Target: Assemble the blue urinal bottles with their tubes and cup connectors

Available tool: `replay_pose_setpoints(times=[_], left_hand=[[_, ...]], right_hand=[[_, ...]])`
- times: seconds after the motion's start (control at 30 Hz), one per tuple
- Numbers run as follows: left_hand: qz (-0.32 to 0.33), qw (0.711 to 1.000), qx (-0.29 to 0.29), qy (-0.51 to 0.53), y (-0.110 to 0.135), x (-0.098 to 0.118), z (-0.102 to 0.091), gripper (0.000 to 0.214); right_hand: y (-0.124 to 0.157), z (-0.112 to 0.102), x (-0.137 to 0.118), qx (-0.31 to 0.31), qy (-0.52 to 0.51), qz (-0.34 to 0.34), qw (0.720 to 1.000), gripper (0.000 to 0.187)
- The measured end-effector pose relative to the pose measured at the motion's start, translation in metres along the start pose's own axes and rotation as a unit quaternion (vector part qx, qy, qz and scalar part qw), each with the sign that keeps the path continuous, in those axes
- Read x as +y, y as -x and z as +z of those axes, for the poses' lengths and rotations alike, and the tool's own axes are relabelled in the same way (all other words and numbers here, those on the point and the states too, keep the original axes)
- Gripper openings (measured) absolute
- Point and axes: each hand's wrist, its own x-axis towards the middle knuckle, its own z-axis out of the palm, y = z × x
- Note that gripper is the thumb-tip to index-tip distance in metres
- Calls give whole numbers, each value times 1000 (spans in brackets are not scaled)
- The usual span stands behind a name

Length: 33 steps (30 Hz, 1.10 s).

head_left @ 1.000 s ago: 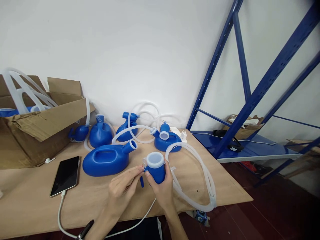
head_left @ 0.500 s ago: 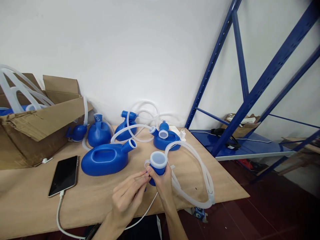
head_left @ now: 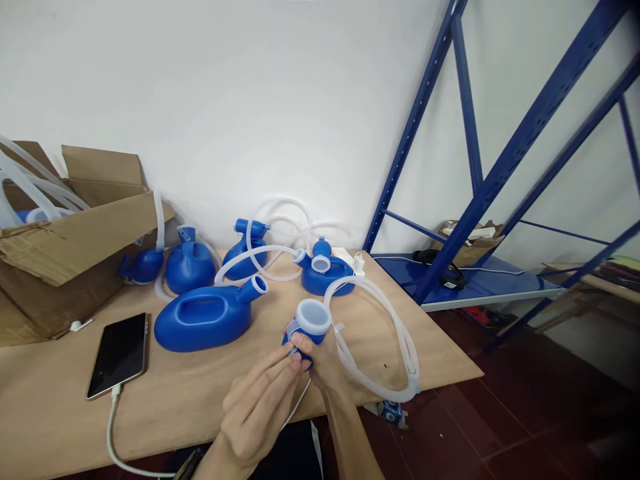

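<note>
In the lower middle, my right hand (head_left: 327, 363) wraps round a blue plastic cup (head_left: 314, 335) with a translucent white rim piece (head_left: 314, 316) on its mouth. A thin whitish strap loop (head_left: 294, 329) hangs from the rim on the cup's left side, down to my right thumb. My left hand (head_left: 265, 403) has its fingers pressed together at the lower left of the cup, touching it. Whatever lies between those fingertips is hidden. A coiled translucent hose (head_left: 385, 383) lies on the table just right of the cup.
Several blue urinal-like bottles stand behind, the nearest bottle (head_left: 205, 319) on its own. At left are a cardboard box (head_left: 75, 233) of hoses and blue parts, and a phone (head_left: 119, 353) on a charging cable. A blue metal rack (head_left: 450, 263) stands beyond the table's right edge.
The cup has tipped toward the left, and its strap loop now lies closer against its side. My left fingers have shifted slightly lower on it. The view has turned a little right.
</note>
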Motion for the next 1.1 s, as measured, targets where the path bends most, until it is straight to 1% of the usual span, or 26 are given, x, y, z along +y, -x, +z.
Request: replay_pose_setpoints(times=[0.07, 0.13, 0.17, 0.2, 0.23, 0.27, 0.3, 0.37, 0.4, 0.47, 0.53, 0.57, 0.6, 0.63, 0.67, 0.7, 0.73, 0.77, 0.8, 0.87, 0.9, 0.93, 0.97, 1.03, 1.1], left_hand=[[-20, 999, 34, -3, -1, 2, 4, 65], [-45, 997, 58, 6, -1, 3, 9, 62], [-69, 995, 68, 16, -1, 4, 11, 58], [-111, 990, 80, 31, -1, 4, 12, 52], [-168, 980, 89, 54, -1, 4, 14, 46], [-236, 963, 93, 86, -1, 3, 15, 40], [-307, 939, 91, 125, -2, 2, 15, 35], [-426, 877, 65, 212, -4, -3, 14, 33], [-467, 846, 45, 254, -6, -6, 13, 35], [-525, 786, 3, 325, -10, -14, 10, 39], [-568, 732, -32, 376, -14, -21, 6, 43], [-583, 711, -46, 390, -16, -24, 5, 45], [-594, 697, -61, 398, -18, -26, 3, 45], [-598, 690, -76, 401, -19, -28, 2, 43], [-595, 692, -90, 399, -20, -29, 1, 40], [-585, 703, -100, 392, -21, -30, 1, 35], [-566, 724, -102, 381, -21, -30, 1, 30], [-537, 755, -97, 363, -21, -31, 1, 25], [-500, 792, -88, 338, -20, -30, 2, 19], [-400, 875, -71, 265, -17, -28, 4, 8], [-340, 912, -65, 220, -15, -27, 4, 9], [-279, 942, -60, 176, -12, -25, 5, 15], [-221, 965, -55, 134, -10, -23, 6, 21], [-124, 989, -43, 71, -7, -20, 7, 28], [-63, 997, -31, 31, -4, -18, 8, 31]], right_hand=[[0, -2, 0, 27, 11, 5, 1000, 46], [1, -4, -4, 50, 32, 8, 998, 50], [1, -5, -8, 59, 46, 3, 997, 51], [2, -5, -13, 65, 59, -1, 996, 51], [3, -4, -18, 70, 72, -9, 995, 50], [3, -4, -23, 75, 87, -23, 993, 49], [4, -3, -27, 80, 106, -42, 990, 48], [5, -3, -35, 81, 148, -91, 981, 45], [5, -4, -37, 79, 167, -117, 976, 44], [6, -7, -39, 73, 201, -167, 962, 45], [6, -11, -37, 71, 223, -210, 949, 48], [5, -13, -35, 68, 232, -227, 943, 49], [5, -15, -33, 63, 243, -241, 938, 49], [4, -16, -32, 59, 256, -252, 931, 49], [3, -18, -30, 56, 271, -262, 925, 49], [2, -19, -29, 56, 288, -271, 917, 49], [2, -20, -28, 61, 306, -280, 908, 50], [1, -20, -27, 70, 322, -289, 899, 50], [1, -21, -26, 80, 335, -297, 890, 50], [1, -20, -25, 96, 350, -306, 880, 51], [2, -20, -24, 102, 352, -307, 878, 52], [4, -20, -23, 108, 351, -303, 879, 53], [6, -19, -21, 115, 348, -294, 883, 54], [10, -18, -20, 131, 334, -264, 895, 55], [15, -17, -19, 143, 324, -233, 906, 56]])
